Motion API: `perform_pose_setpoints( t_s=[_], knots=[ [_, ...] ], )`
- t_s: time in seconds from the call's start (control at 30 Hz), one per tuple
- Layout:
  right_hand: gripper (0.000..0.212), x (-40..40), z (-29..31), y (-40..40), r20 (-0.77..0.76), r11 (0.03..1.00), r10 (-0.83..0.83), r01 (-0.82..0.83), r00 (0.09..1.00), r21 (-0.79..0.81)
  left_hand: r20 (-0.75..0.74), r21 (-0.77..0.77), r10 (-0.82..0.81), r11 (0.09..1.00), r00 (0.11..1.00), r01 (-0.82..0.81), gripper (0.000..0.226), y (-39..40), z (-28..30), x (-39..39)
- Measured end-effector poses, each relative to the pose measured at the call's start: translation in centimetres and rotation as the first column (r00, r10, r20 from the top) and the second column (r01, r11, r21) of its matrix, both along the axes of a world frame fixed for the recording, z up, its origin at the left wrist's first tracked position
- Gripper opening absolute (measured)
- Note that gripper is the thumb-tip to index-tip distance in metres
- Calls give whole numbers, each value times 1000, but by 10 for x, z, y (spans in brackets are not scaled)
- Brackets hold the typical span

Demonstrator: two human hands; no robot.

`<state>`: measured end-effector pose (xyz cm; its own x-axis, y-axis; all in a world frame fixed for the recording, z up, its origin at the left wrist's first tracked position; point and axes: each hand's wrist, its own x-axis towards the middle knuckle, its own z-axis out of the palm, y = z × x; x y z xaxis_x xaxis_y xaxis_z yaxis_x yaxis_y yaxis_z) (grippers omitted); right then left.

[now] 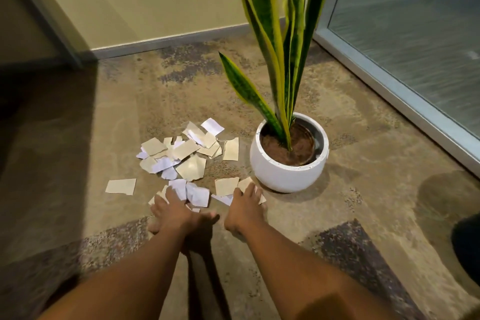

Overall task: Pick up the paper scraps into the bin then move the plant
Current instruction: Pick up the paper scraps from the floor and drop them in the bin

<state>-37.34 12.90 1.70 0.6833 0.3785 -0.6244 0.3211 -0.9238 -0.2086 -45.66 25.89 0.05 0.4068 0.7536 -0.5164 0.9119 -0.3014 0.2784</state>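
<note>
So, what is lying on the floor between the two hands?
In the head view, white paper scraps lie on the carpet between the left hand and the right hand.

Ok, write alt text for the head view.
Both hands, left hand and right hand, press on torn paper scraps strewn on a carpet. A snake plant in a white pot stands just right.
</note>
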Motion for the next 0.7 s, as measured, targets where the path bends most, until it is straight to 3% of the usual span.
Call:
perform_pose_setpoints(
  t_s=[0.1, 0.3, 0.4, 0.5, 0.6, 0.7],
  knots=[
    [95, 0, -6, 11, 51, 999, -5, 2, 999, 52, 52, -46, 57, 997, 997, -55, 148, -5, -7, -6],
    [79, 5, -9, 16, 248, 971, 49, -104, 967, 217, 160, 111, -142, 986, 977, 125, 131, -1, -13, -10],
    [82, 7, -7, 19, 295, 968, 53, -121, 954, 219, 131, 153, -167, 977, 977, 146, 141, 2, -10, -6],
    [90, 14, -6, 26, 245, 958, 200, -242, 949, 155, 59, 149, -231, 964, 971, 220, 143, 6, -10, -1],
    [90, 21, -2, 35, 194, 910, 394, -411, 898, 56, -9, 101, -295, 950, 955, 294, 123, 9, -9, 3],
    [73, 23, -2, 40, 181, 896, 431, -442, 884, 29, -11, 126, -325, 938, 946, 324, 87, 14, -4, 7]
  ],
)
